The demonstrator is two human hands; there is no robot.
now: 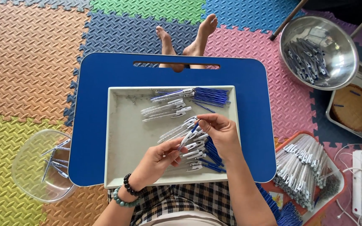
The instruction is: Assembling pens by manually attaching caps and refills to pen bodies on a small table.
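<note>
Checked fabric covered the lap at the bottom of the view, and just above it both forearms reached forward over the grey tray (118, 167) that sat on the blue lap desk (93, 125). Over the tray's right half, the left hand (158, 161), with bead bracelets at the wrist, was closed in a pinch on the lower end of a white pen barrel (187, 140), palm turned down and fingers curled under. Facing it, the right hand (221, 132) was arched from above, thumb and forefinger pinched on the barrel's upper end, where a blue piece showed; whether that piece was already seated could not be told. To do this fitting well, I judged the barrel should be kept steady in the lower hand while the upper fingers stayed in line with its axis, since a skewed push would jam a slim part. Loose pen barrels (166, 109) and blue refills (210, 96) lay further up the tray. A steel bowl (336, 37) stood well apart, to the right.
</note>
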